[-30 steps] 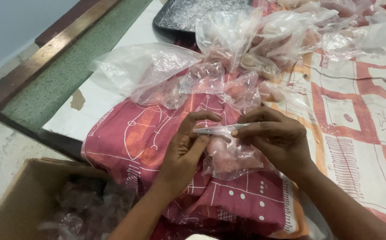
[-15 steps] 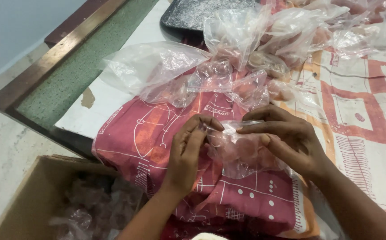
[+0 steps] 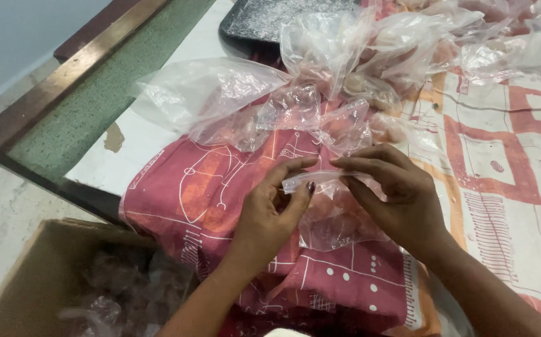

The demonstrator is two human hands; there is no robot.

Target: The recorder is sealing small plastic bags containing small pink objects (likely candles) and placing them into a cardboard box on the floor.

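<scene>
Both hands pinch the top edge of a small clear plastic bag (image 3: 336, 218) that hangs over a red patterned cloth (image 3: 214, 187). My left hand (image 3: 270, 215) grips the bag's left end between thumb and forefinger. My right hand (image 3: 395, 196) holds the right end of the same edge, fingers pressed along it. The bag seems to hold something pale, but its contents are unclear through the crumpled film.
A heap of crumpled clear bags (image 3: 345, 68) lies beyond the hands. A dark tray (image 3: 270, 19) sits at the far edge. A cardboard box (image 3: 27, 281) with more plastic bags stands on the floor at lower left. The table's edge (image 3: 83, 93) runs diagonally at left.
The hands have stayed on the bag's top edge, the fingers sliding slightly along it. The camera view has shifted a little.
</scene>
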